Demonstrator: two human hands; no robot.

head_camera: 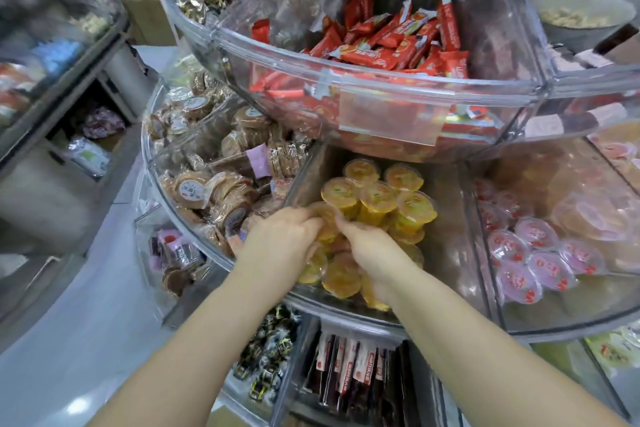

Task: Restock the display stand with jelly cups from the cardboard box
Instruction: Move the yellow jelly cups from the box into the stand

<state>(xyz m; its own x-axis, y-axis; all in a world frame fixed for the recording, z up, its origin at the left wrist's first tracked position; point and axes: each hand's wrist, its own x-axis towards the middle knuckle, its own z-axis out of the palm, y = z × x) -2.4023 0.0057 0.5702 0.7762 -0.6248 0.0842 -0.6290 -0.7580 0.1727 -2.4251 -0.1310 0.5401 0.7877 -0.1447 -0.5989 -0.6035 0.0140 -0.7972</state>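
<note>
The fingers of the left hand (282,236) curl over the rim of a yellow jelly cup (323,213) at the near left of the pile, and the fingers of the right hand (369,250) curl down among the cups just beside it, at about 3 o'clock from the left hand. Both sets of fingers are bent and closed on cups rather than spread, though the tips are buried in the pile and the exact cup under the right hand cannot be told. The two hands nearly touch, which suits settling a handful into place together so the cups do not tumble.

Outward from the hands, the yellow jelly cups (377,198) fill one wedge compartment of the middle tier of the clear display stand (221,260). Those at 12 o'clock from the hands stand upright in short stacks, lids up; those near the front rim lie tipped. Stacking probably saves room and shows the lids to shoppers.

At 9 o'clock, the next compartment holds wrapped round biscuits (194,189). At 3 o'clock, another holds pink jelly cups (533,253). At 12 o'clock, the upper tier carries red wrapped bars (391,45). At 6 o'clock, the lower tier holds dark packets (349,367).

The cardboard box is not in view.
</note>
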